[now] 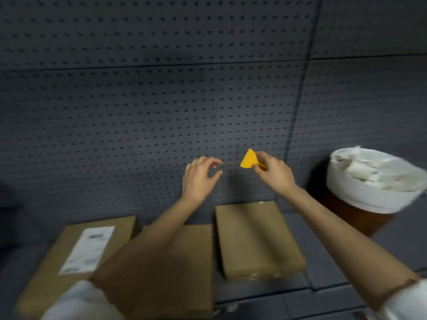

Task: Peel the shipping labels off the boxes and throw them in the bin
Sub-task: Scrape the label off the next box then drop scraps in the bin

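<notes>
Both hands are raised in front of the pegboard wall. My right hand (pixel 271 173) pinches a yellow plastic scraper (pixel 248 159) by its handle, blade pointing left. A thin dark rod (pixel 230 164) runs from the scraper's blade to the index fingertip of my left hand (pixel 199 179), whose curved thumb and fingers hold nothing. Below lie three brown cardboard boxes. The left box (pixel 46 273) carries a white shipping label (pixel 89 249). The middle box (pixel 196 262) is partly hidden by my left forearm. The right box (pixel 254 236) shows a bare top.
A brown bin (pixel 355 218) with a white liner (pixel 360 192) stands at the right, holding crumpled white paper. The dark perforated wall (pixel 161 100) fills the background. The boxes lie on a dark surface (pixel 335 262).
</notes>
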